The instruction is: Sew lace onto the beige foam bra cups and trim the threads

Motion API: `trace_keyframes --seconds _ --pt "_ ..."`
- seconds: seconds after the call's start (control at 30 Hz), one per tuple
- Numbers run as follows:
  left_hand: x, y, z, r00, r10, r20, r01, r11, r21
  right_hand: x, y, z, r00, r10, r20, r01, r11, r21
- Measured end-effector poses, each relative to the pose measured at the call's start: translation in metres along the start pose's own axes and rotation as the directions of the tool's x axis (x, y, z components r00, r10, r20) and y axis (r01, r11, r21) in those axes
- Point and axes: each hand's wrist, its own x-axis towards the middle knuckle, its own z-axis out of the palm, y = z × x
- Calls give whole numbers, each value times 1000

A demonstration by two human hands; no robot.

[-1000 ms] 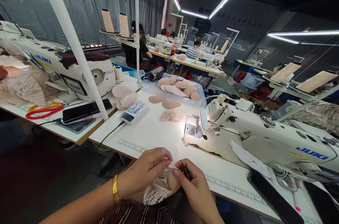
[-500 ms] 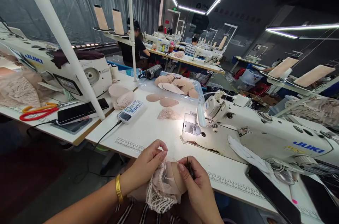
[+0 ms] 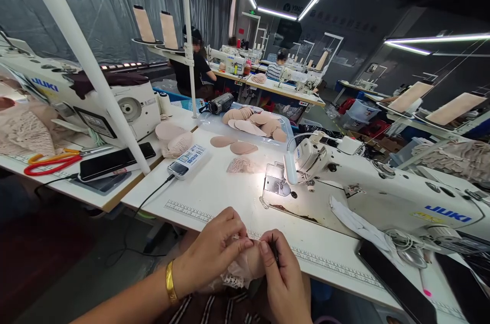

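A beige fabric piece with a smooth pad and lace edging (image 3: pixel 252 262) is held just off the table's front edge, above my lap. My left hand (image 3: pixel 214 250), with a gold bracelet (image 3: pixel 170 280) at the wrist, pinches its upper edge from the left. On the other side my right hand (image 3: pixel 286 278) grips the piece between thumb and fingers. A slim dark pointed tool (image 3: pixel 274 250) is also held in that hand; its lower part is hidden. The two sets of fingertips nearly meet, and most of the lace is covered.
A sewing machine (image 3: pixel 375 181) stands to the right, with white cloth (image 3: pixel 358 222) and a black phone (image 3: pixel 396 280) before it. Beige oval pads (image 3: pixel 244 147) and a plastic tray (image 3: pixel 206 122) lie behind. Left are a white device (image 3: pixel 187 162) and red-orange scissors (image 3: pixel 49 163).
My left hand has moved right and down onto the piece's upper edge, close to my right fingers. The lace that hung in front is now mostly tucked under the hand.
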Motion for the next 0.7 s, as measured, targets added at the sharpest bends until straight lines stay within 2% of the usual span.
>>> trace_keyframes --seconds 0.07,0.1,0.17,0.23,0.3,0.4,0.47,0.53,0.6,0.7 --pt "2 -1 -2 997 62 55 -61 998 -25 2 8 -2 999 6 50 -10 996 85" --pt "2 -1 -3 995 57 76 -53 997 -51 3 12 -3 997 16 79 -26 992 127" --pt "3 -2 -5 991 -21 132 36 993 -112 5 21 -4 991 55 119 -77 978 193" --pt "3 -3 -4 976 -121 181 151 975 -161 5 28 -3 989 104 104 -126 964 234" --pt "3 -4 -3 969 -178 173 208 962 -179 4 32 -1 989 131 68 -145 953 265" --pt "4 -3 -2 986 -115 124 140 967 -214 1 33 3 988 146 52 -155 943 295" --pt "4 -1 -1 983 -94 155 136 949 -286 -1 32 4 987 147 66 -161 935 316" --pt "4 2 -1 970 -143 196 200 928 -314 -1 32 4 987 145 75 -162 931 328" --pt "4 4 -1 961 -192 199 243 931 -274 -1 33 3 987 142 75 -158 934 322" --pt "5 4 0 964 -207 166 240 948 -211 -2 35 1 987 138 83 -157 944 291"
